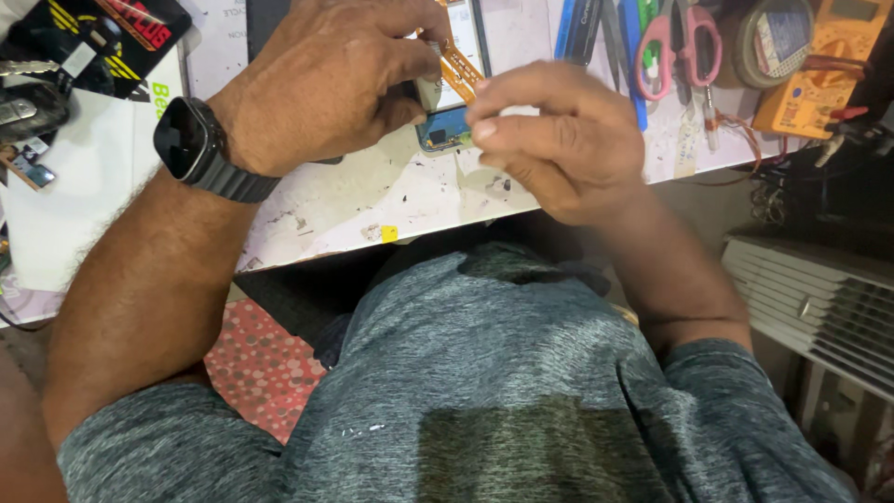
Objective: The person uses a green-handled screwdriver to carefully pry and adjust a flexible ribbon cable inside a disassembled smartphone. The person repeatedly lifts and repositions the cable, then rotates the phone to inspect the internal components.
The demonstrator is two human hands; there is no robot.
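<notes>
Overhead, I see my left hand (326, 79) and right hand (549, 140) both pinched on a thin orange flex ribbon (459, 67) between them, over a small blue-edged device (445, 130), on a scuffed white bench (354, 200), pink-handled scissors (684, 42) well right.

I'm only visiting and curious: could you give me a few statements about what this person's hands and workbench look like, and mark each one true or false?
1. The left hand wears a black smartwatch at the wrist. True.
2. Both hands pinch an orange flex ribbon cable. True; the right hand meets it with its fingertips.
3. The scissors on the workbench have blue handles. False; the handles are pink.
4. The person wears a red shirt. False; the shirt is grey.
5. A yellow multimeter lies at the far right of the workbench. True.
</notes>
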